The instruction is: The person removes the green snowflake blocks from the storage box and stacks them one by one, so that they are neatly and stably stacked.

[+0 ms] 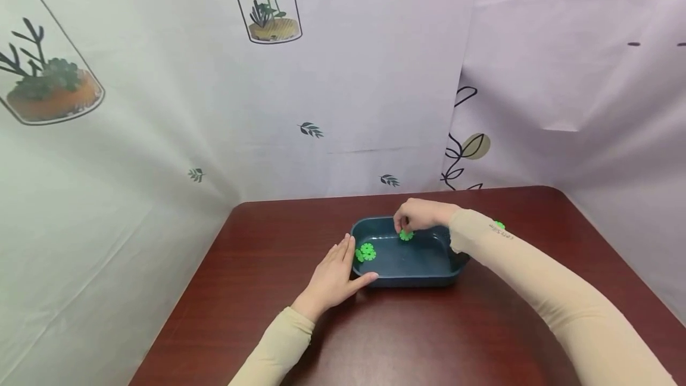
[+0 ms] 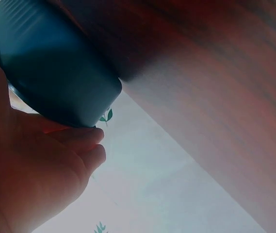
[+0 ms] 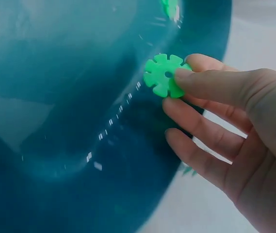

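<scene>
A dark blue-green tray with raised sides sits on the table. My left hand rests against its left end, fingers fairly straight along the rim and thumb spread over the front corner. From the left wrist, that hand shows beside the tray's outer wall. Over the back of the tray, my right hand pinches a green notched plastic disc between thumb and index finger, its other fingers loosely bent. Several similar green discs lie together inside the tray's left end.
Another green piece shows behind the right sleeve, right of the tray and partly hidden. The reddish-brown table has rounded back corners. Hanging cloth with plant prints surrounds it at the back and sides.
</scene>
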Tool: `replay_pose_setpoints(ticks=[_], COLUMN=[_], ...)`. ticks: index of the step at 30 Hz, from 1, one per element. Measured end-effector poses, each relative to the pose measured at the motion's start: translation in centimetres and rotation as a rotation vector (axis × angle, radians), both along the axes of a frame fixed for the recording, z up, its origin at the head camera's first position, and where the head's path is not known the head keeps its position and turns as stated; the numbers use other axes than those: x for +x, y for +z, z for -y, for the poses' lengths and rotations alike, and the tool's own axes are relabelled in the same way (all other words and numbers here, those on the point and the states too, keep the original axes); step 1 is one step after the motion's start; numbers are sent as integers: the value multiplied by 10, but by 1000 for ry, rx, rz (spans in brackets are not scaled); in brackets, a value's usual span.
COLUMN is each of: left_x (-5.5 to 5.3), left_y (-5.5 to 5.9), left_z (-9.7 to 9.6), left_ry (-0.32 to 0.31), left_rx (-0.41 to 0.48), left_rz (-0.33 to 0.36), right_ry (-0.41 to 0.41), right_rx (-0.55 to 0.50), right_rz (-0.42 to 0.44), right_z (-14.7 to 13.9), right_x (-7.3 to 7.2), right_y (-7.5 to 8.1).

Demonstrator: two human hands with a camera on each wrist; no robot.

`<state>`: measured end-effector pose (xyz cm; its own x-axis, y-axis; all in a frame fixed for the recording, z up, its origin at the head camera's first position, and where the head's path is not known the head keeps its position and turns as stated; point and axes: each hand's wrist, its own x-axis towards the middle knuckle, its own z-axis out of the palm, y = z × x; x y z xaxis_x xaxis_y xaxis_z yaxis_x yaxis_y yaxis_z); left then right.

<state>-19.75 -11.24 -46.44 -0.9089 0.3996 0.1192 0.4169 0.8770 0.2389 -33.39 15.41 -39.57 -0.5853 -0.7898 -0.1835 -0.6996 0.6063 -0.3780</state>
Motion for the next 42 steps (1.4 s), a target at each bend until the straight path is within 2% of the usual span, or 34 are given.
replay_pose_setpoints(ticks=[11, 14, 20, 24, 33, 38, 42], left_x=[-2, -2, -5, -5, -4, -4, -5], left_y=[0, 1, 1, 1, -1, -1, 0], left_z=[-1, -1, -1, -2, -1, 0, 0], left_ry=[-6, -10, -15, -14, -6, -12, -10], left_rx=[14, 19, 20, 19, 12, 26, 27], left_rz=[8, 5, 0, 7, 7, 6, 4], right_ry=[-133, -187, -306, -405, -596, -679, -713], right_rx=[-107, -143, -215, -273, -353, -396, -399], right_rz=[6, -13, -111, -102, -108, -70, -43], right_z=[-42, -56, -88, -110, -149, -170, -185], right_x=[-3, -5, -7, -5, 1, 5, 9], right_y=[33, 42, 56, 61, 57, 46, 32])
